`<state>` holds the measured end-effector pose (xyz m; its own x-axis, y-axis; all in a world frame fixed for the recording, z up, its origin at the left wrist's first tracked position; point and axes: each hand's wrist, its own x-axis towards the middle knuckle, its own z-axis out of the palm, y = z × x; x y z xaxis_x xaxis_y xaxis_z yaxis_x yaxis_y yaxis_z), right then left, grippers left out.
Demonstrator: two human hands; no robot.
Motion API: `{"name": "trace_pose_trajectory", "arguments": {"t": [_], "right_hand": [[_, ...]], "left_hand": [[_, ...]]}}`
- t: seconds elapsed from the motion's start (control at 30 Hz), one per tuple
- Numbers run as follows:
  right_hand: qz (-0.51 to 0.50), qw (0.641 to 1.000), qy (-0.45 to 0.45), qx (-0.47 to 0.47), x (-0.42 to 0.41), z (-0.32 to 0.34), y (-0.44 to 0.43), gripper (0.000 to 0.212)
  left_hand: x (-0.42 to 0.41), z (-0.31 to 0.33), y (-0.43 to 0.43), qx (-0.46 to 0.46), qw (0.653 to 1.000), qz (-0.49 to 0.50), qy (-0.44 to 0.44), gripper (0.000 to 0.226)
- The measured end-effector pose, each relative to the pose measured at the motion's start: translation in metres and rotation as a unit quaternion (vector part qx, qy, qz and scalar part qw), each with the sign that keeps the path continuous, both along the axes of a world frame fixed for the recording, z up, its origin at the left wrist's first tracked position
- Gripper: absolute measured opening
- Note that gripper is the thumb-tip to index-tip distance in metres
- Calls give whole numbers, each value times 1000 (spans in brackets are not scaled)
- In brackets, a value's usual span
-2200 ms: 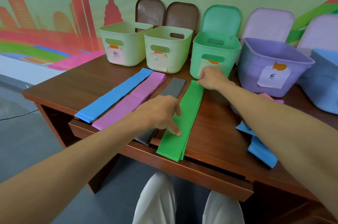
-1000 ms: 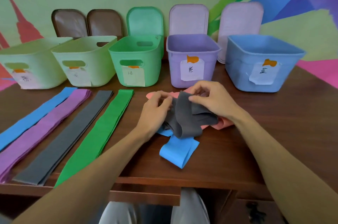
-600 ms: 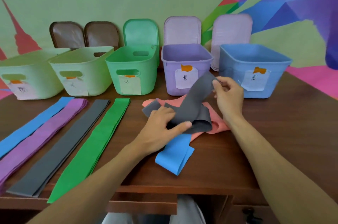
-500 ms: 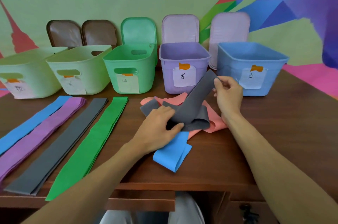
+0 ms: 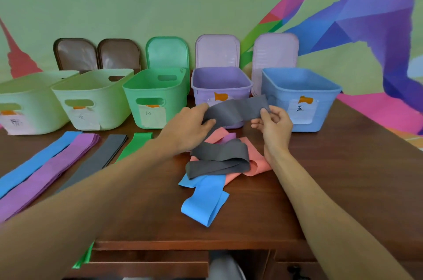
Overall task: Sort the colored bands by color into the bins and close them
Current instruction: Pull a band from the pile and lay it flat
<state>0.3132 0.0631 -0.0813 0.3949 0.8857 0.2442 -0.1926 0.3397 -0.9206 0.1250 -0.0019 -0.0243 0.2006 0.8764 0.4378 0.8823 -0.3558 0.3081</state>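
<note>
Both hands pinch the gray band, stretched between them.

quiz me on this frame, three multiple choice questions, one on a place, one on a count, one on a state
1. Where is the stretch of grey elastic band pulled between the left hand and right hand?
A. in front of the purple plastic bin
B. on the floor
C. draped over a chair

2. How many plastic bins stand in the row?
A. three
B. five
C. seven

3. What state are the bins in?
A. lidded shut
B. tipped on their sides
C. open, lids upright behind them

1 A: the band crosses that bin's front wall.
2 B: two pale green bins, a green bin, the purple one, a blue bin.
3 C: two brown lids, a green lid and two lilac lids stand behind open rims.
</note>
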Motion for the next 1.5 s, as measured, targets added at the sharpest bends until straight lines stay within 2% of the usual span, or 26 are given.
{"name": "trace_pose_trajectory", "arguments": {"t": [0.13,0.47,0.53,0.7,0.8,1.0,1.17,1.3,1.43,1.5], "right_hand": [[-2,997,79,-12,5,8,-1,14],[-10,998,61,10,-16,32,-1,11],[-9,999,31,18,-26,36,-1,10],[-13,998,-48,32,-59,43,-1,15],[4,994,-100,38,-87,45,1,6],[58,973,-219,56,-153,47,1,14],[78,940,-328,57,-205,41,5,15],[101,903,-414,51,-240,31,7,12],[130,861,-489,44,-266,24,5,17],[146,839,-522,53,-279,22,2,18]], "left_hand": [[-4,6,-2,-69,996,22,46,16],[-18,8,-29,-224,970,61,-75,25],[-30,7,-37,-244,963,63,-95,24],[-73,6,-60,-247,957,78,-135,41],[-98,8,-76,-218,962,107,-126,38],[-156,1,-103,-222,948,171,-147,24],[-198,-7,-126,-246,929,190,-200,20],[-221,-11,-139,-304,893,185,-275,14],[-237,-19,-148,-378,843,144,-355,8],[-244,-23,-149,-380,836,136,-373,7]]}}
